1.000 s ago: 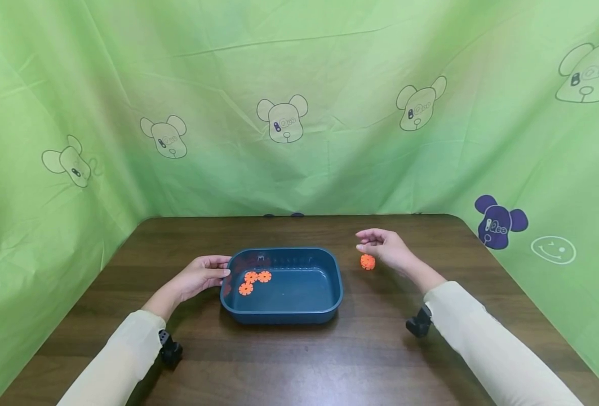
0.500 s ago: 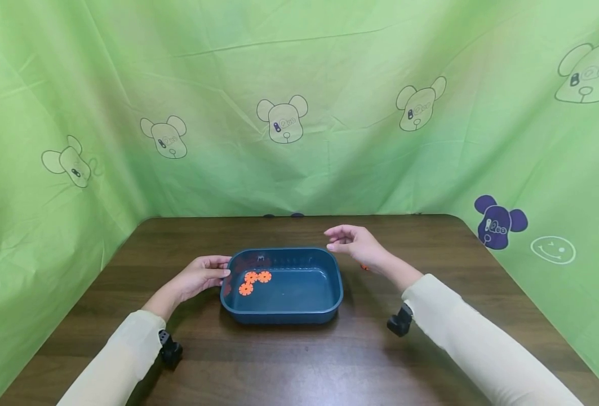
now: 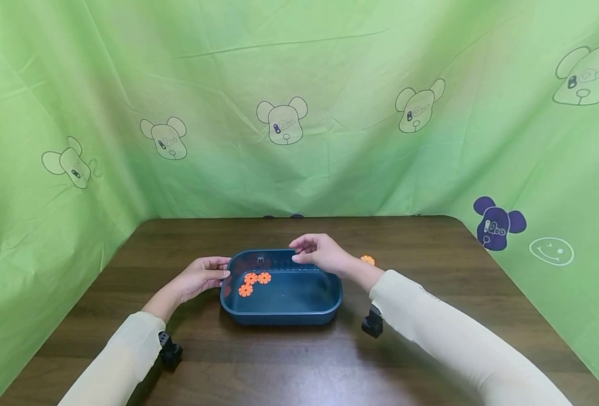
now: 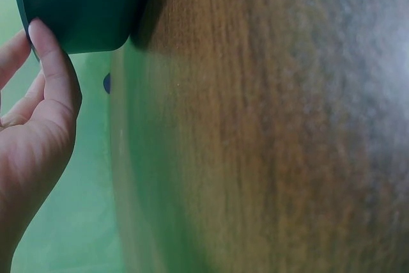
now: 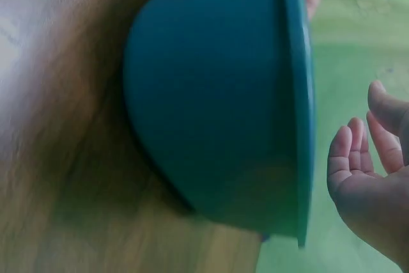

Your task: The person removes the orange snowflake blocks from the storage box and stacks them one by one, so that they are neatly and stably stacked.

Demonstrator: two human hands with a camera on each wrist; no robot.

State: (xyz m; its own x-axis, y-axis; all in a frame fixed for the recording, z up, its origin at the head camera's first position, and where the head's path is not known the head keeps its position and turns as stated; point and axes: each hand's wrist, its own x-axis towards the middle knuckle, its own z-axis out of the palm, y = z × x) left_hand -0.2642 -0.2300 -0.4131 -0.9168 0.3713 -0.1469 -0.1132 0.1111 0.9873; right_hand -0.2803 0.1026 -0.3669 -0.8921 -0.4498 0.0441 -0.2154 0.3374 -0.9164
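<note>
A dark blue plastic tub (image 3: pixel 281 318) stands on the table. My left hand (image 3: pixel 198 279) grips its left end at the rim; in the left wrist view the thumb (image 4: pixel 48 46) lies against the outer wall. Inside the tub, to the left, lie three orange flower-shaped plastic discs (image 3: pixel 245 290). My right hand (image 3: pixel 324 256) is above the tub's far right rim, fingers loosely bent. In the right wrist view its thumb and fingertips (image 5: pixel 342 148) stand apart, with nothing visible between them. Another orange disc (image 3: pixel 367 260) lies on the table beyond the right wrist, partly hidden by it.
The brown wooden table (image 3: pixel 279 372) extends around the tub. A green curtain (image 3: pixel 218 186) printed with cartoon bear heads hangs behind the table and along both sides. Each wrist carries a small black camera (image 3: pixel 372 322).
My right hand has moved left from above the loose orange disc to over the tub's far right rim. That disc remains on the table. My left hand and the tub have stayed put.
</note>
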